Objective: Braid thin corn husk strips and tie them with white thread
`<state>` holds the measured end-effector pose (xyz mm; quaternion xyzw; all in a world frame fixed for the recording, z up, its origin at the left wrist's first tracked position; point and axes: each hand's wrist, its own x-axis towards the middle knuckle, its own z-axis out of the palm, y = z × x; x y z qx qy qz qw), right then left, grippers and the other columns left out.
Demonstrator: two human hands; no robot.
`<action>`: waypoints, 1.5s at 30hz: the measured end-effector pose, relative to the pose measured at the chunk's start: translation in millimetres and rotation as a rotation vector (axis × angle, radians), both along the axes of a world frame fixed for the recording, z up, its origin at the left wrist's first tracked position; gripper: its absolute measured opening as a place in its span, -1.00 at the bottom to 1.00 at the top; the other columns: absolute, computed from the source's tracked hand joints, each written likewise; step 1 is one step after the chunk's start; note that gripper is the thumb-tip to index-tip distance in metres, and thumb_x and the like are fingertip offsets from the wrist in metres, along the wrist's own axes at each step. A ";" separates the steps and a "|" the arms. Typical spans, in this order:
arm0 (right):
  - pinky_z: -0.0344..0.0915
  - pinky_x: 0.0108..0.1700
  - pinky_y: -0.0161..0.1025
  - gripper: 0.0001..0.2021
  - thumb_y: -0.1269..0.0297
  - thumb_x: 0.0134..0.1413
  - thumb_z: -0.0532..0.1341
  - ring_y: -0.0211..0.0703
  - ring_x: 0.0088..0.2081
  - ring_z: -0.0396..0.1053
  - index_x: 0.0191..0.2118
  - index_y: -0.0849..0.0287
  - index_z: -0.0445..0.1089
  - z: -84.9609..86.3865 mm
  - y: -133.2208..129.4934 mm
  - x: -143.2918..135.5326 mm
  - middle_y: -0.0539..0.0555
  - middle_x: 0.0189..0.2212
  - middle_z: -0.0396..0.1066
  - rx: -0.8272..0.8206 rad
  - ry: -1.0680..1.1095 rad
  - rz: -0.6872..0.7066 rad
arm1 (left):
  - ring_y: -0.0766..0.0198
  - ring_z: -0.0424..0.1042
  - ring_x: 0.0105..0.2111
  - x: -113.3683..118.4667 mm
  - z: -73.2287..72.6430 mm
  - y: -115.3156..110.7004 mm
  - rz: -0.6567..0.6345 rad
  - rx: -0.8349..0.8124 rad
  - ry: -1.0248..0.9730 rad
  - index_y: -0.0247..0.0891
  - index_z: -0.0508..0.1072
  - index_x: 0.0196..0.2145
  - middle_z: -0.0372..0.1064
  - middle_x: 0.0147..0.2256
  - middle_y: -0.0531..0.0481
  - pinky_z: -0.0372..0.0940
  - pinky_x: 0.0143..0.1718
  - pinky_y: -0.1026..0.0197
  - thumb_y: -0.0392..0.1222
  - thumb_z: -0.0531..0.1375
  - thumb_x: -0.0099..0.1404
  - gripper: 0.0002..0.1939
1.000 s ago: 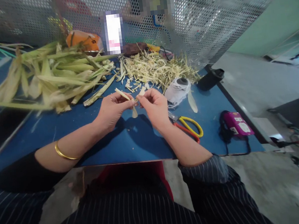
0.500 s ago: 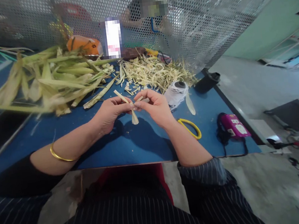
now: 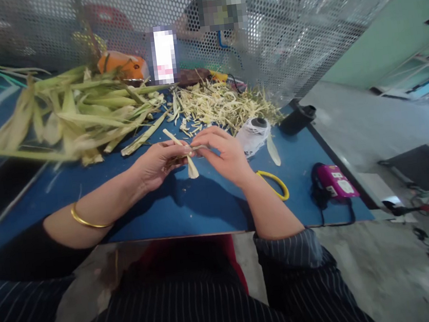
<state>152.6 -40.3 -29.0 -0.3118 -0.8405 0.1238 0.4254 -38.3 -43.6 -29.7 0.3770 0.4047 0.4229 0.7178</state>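
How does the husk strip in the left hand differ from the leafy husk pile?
The husk strip is short and narrow; the leafy husk pile has many longer, broader pieces. The left hand holds the strip, while the pile lies on the table. The strip looks pale, the pile mostly greener. Both look like plant leaf.

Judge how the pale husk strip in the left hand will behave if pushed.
The husk strip should be light, since it looks thin. It is probably fairly stiff, as its upper end juts out straight. The flared lower end may bend easily.
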 end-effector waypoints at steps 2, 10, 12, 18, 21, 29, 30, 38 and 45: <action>0.37 -0.02 -0.18 -0.88 0.37 0.25 0.13 -0.24 -0.13 0.42 -0.23 0.08 0.43 0.7 -0.4 -0.4 0.07 -0.19 0.43 0.032 -0.016 -0.008 | 0.35 0.43 -0.39 -0.2 -1.4 0.5 -0.011 -0.001 0.000 -0.31 0.53 -0.49 0.49 -0.45 0.00 0.29 -0.25 0.30 -0.27 0.42 -0.06 -0.84; 0.29 -0.19 -0.26 -0.85 0.33 0.29 0.07 -0.26 -0.29 0.35 -0.31 0.14 0.33 -1.3 -3.8 -3.7 0.03 -0.36 0.39 -0.087 -0.057 -0.051 | 0.33 0.44 -0.41 -0.6 -2.1 1.9 -0.054 0.051 0.029 -0.29 0.54 -0.48 0.49 -0.47 0.01 0.32 -0.28 0.28 -0.22 0.43 -0.05 -0.82; 0.25 -0.29 -0.29 -0.86 0.32 0.27 0.09 -0.31 -0.41 0.31 -0.34 0.14 0.31 -0.8 -5.2 -3.8 -0.03 -0.45 0.36 -0.216 -0.031 -0.061 | 0.34 0.42 -0.43 -1.9 -0.5 2.1 -0.075 0.171 0.095 -0.30 0.54 -0.46 0.49 -0.47 0.01 0.31 -0.29 0.28 -0.23 0.43 -0.04 -0.82; 0.19 -0.38 -0.31 -0.86 0.31 0.18 0.11 -0.34 -0.53 0.27 -0.42 0.14 0.26 5.1 -5.5 -2.8 -0.10 -0.59 0.28 -0.484 -0.011 -0.068 | 0.29 0.45 -0.38 -5.0 2.8 3.5 -0.087 0.383 0.269 -0.32 0.54 -0.40 0.50 -0.44 0.01 0.33 -0.25 0.23 -0.22 0.43 -0.05 -0.77; 0.22 -0.40 -0.31 -0.87 0.31 0.10 0.15 -0.35 -0.57 0.28 -0.45 0.15 0.27 5.6 -5.0 -3.9 -0.12 -0.63 0.27 -0.665 0.098 -0.060 | 0.27 0.45 -0.39 -3.9 2.8 2.5 -0.067 0.488 0.366 -0.33 0.53 -0.41 0.51 -0.41 -0.03 0.33 -0.28 0.21 -0.20 0.40 -0.01 -0.79; 0.26 -0.51 -0.28 -0.84 0.22 0.06 0.21 -0.32 -0.64 0.25 -0.45 0.16 0.31 -1.6 -4.8 -7.7 -0.10 -0.66 0.28 -0.922 0.275 -0.095 | 0.29 0.39 -0.45 -1.7 -3.5 3.4 0.010 0.492 0.376 -0.30 0.53 -0.48 0.46 -0.48 0.01 0.29 -0.34 0.21 -0.21 0.39 -0.02 -0.85; 0.30 -0.45 -0.25 -0.86 0.21 0.09 0.20 -0.29 -0.59 0.31 -0.40 0.16 0.35 -2.4 -3.8 -7.1 -0.07 -0.61 0.34 -0.791 0.231 -0.129 | 0.29 0.39 -0.44 -2.4 -4.3 4.7 0.020 0.430 0.329 -0.29 0.53 -0.48 0.46 -0.48 0.01 0.29 -0.32 0.20 -0.21 0.39 -0.04 -0.84; 0.21 0.17 0.00 -0.74 0.42 0.18 0.09 -0.11 0.09 0.36 -0.10 0.03 0.44 5.6 -1.9 1.4 0.06 -0.05 0.50 0.140 -0.079 -0.052 | 0.33 0.36 -0.46 -5.6 -1.1 7.6 0.070 0.125 0.130 -0.25 0.54 -0.54 0.45 -0.49 0.02 0.25 -0.34 0.23 -0.26 0.41 -0.09 -0.87; 0.00 0.28 -0.01 -0.85 0.31 0.26 0.13 -0.17 -0.02 0.45 -0.19 0.01 0.45 2.7 -3.2 -1.5 -0.03 -0.19 0.57 0.235 -0.283 -0.123 | 0.33 0.38 -0.43 -5.1 -1.3 6.2 0.042 0.034 0.099 -0.28 0.53 -0.54 0.43 -0.49 0.05 0.26 -0.27 0.23 -0.29 0.41 -0.14 -0.85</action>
